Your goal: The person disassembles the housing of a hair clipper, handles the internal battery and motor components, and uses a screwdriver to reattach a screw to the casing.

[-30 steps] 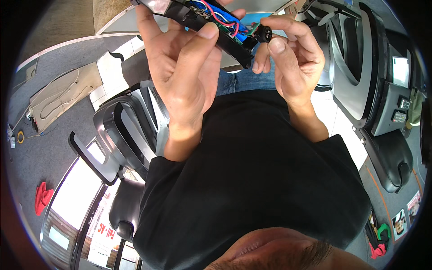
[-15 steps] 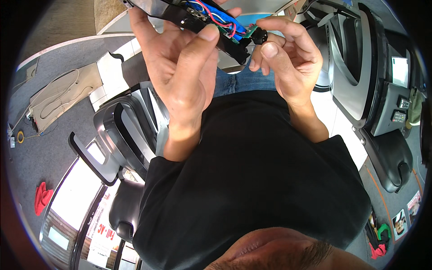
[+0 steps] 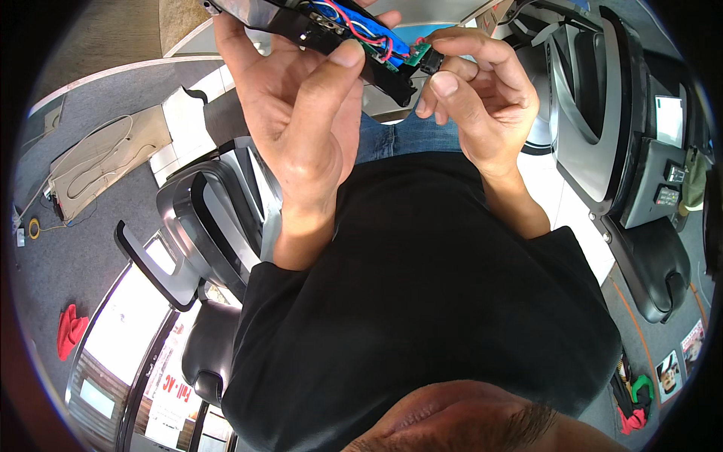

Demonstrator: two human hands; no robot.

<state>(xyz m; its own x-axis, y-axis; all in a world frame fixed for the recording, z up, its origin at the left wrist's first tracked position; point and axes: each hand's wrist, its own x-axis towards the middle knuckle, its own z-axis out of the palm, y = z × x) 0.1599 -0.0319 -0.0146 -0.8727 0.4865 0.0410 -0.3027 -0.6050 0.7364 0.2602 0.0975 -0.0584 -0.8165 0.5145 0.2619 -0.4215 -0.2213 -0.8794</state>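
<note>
Carpet [image 3: 113, 260], grey, lies far below the opened black casing [image 3: 301, 32]; padded armchairs [image 3: 226, 203] stand well to its left and right, blue jeans [image 3: 410, 139] beneath it. The left hand [image 3: 301, 124] clasps the casing between thumb and fingers; its long axis points obliquely to the right hand [image 3: 489, 94] beyond its end. Inside lies a blue pack [image 3: 389, 39]; at the right end, a green board [image 3: 419, 53], then a black fitting [image 3: 431, 62] between right thumb and forefinger, slightly parted, contact uncertain.
</note>
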